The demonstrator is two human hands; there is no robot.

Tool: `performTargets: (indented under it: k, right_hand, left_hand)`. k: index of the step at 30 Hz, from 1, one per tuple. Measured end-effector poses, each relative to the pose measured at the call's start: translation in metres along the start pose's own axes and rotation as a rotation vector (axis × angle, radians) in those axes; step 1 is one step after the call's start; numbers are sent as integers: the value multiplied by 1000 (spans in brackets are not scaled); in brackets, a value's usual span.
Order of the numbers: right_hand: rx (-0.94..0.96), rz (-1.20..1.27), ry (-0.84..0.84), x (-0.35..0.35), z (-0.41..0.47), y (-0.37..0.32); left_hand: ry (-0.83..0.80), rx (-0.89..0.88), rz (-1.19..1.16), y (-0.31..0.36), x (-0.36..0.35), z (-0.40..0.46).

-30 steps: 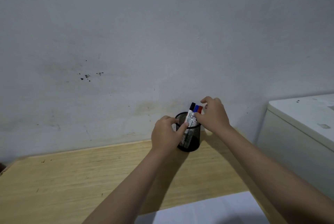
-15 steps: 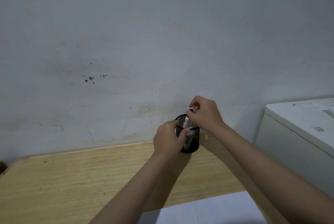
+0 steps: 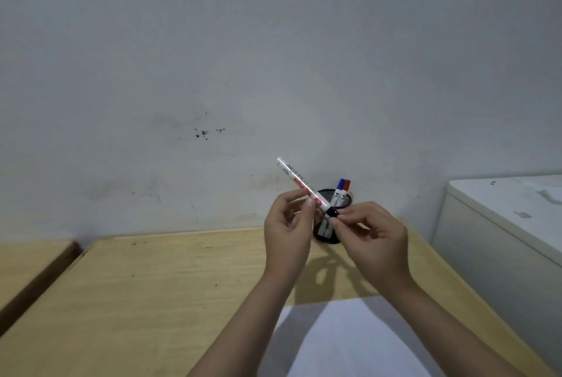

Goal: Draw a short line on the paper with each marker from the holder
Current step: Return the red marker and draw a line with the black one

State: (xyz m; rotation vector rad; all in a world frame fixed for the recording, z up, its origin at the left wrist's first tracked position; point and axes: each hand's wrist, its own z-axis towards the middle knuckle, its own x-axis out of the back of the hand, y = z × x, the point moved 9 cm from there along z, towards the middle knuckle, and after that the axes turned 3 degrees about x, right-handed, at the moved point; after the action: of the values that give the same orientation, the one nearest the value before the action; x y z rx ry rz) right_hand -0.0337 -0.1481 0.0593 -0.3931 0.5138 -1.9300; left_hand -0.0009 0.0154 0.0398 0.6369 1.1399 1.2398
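Observation:
A white marker with a black cap [image 3: 299, 182] is held tilted in the air in front of the black mesh holder [image 3: 327, 232]. My left hand [image 3: 287, 232] pinches the marker's white barrel. My right hand [image 3: 372, 241] pinches its black cap at the lower end. A blue-capped marker [image 3: 339, 189] and a red-capped marker [image 3: 346, 190] stand in the holder at the back of the wooden table [image 3: 170, 285]. The white paper [image 3: 349, 343] lies at the table's near edge, under my forearms.
A grey wall rises right behind the table. A white cabinet [image 3: 501, 224] stands close on the right, higher than the table top. A second wooden surface [image 3: 27, 261] sits on the left across a dark gap.
The black-capped marker has come out of the holder. My left hand let go of the holder and took the barrel; my right hand now grips the cap. Both hands moved nearer to me.

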Motion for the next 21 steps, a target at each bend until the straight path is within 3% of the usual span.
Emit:
performTargets:
  k: [9,13,17,21]
  right_hand:
    - [-7,53,-138,-14,-15,-48]
    - [-212,135,-69,-14,-2,-48]
    - [-424,242,-135,-34,0,-43]
    - [-505,303,-92,-37,-7,-40]
  left_hand:
    - [88,-78,104,48,35,-29]
    - [49,-137,286,63,41,-38]
    - [-45,-183,445,67,36,-51]
    - [-77,-208,508,69,38,-57]
